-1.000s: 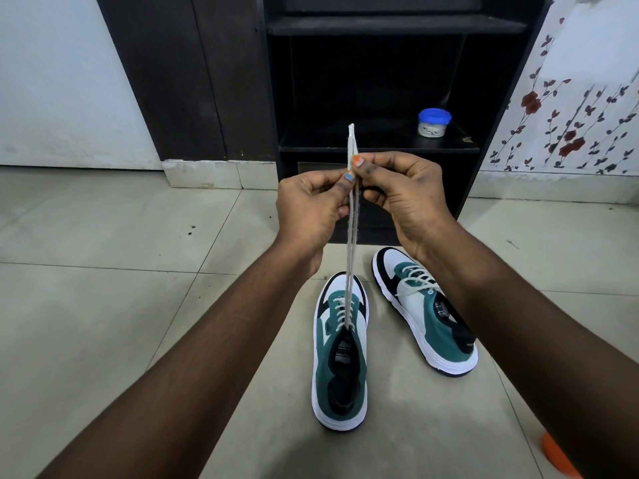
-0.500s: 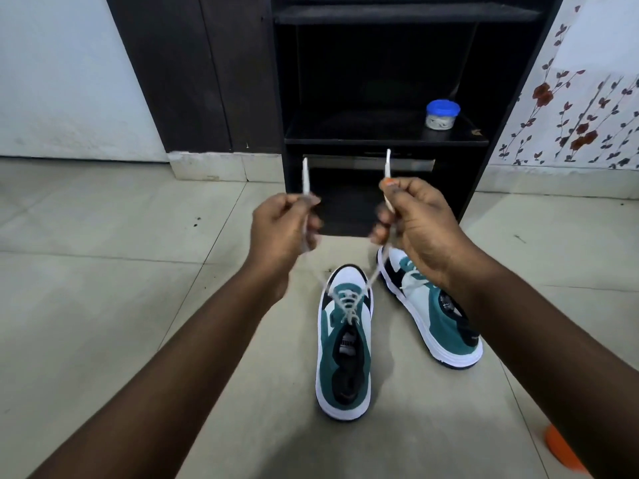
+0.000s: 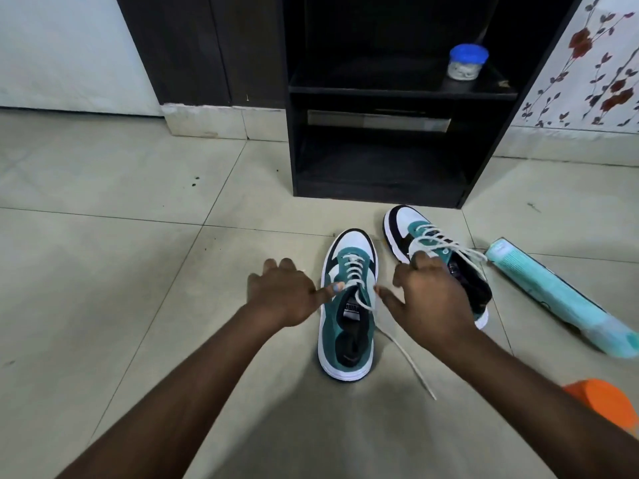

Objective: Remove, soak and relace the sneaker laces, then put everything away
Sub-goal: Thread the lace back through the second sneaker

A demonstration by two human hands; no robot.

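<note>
We hold both hands low over the tiled floor [image 3: 103,271], one on each side of the near sneaker [image 3: 347,305]. Our left hand [image 3: 283,295] has its fingers spread, and its thumb presses against the white lace [image 3: 356,271] at the top eyelets; whether that thumb pinches the lace or only touches it, we cannot tell. Our right hand [image 3: 430,299] is open too, thumb pointing toward the same shoe, fingers loosely curled and gripping nothing we can make out. The two hands stay apart, with the shoe's tongue between them.

The near sneaker stands upright on the floor, teal and white with a black collar, toe pointing away from us. Its lace is threaded through the eyelets, and one loose end [image 3: 408,361] trails off the right side and lies across the tile toward us.

The second sneaker [image 3: 408,233] sits just beyond our right hand, toe toward the black shelf unit [image 3: 380,160], laced as well, partly hidden by our knuckles. To its right a pale turquoise box [image 3: 553,295] lies on the floor. An orange object [image 3: 605,399] shows at the lower right edge. On the shelf stands a small jar with a blue lid [image 3: 466,62].
</note>
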